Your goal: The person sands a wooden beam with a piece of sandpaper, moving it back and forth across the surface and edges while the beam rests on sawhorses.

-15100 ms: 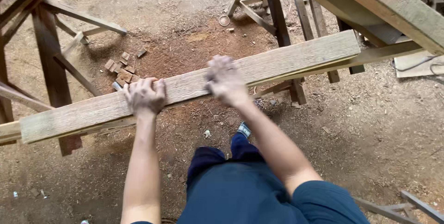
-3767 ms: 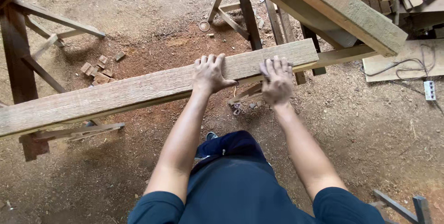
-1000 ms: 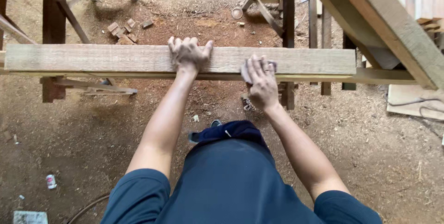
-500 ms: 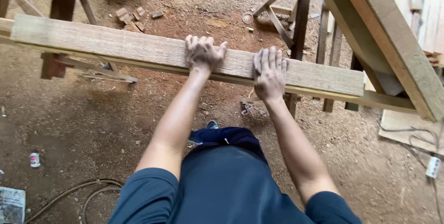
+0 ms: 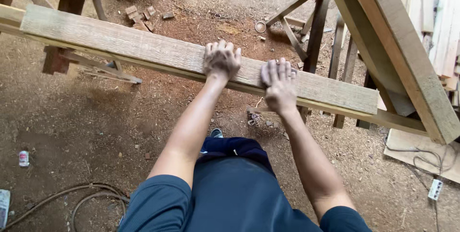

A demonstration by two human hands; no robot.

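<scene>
Both hands lay on top of 1 long wooden plank [image 5: 120,45], and neither one gripped it. The left hand [image 5: 221,60] had its fingers curled a bit and pressed down on the plank's top face. The right hand [image 5: 279,82] lay flat and open, fingers stretched out, just beside the left hand and a little nearer the body. The plank ran slanted from far out past the left hand to an end past the right hand. It sat on a thinner rail [image 5: 402,123] that stuck out past that end. Past the right hand, a big sloped beam [image 5: 407,55] crossed above the plank's end. Beyond the hands, small wood blocks [image 5: 140,15] lay on the dirt floor [image 5: 96,117], and a wooden stand [image 5: 72,2] stood far off on the left hand's side. Close to the body, on the left side, a cable [image 5: 72,196] curled on the floor, and a small can [image 5: 23,158] lay near it.
</scene>
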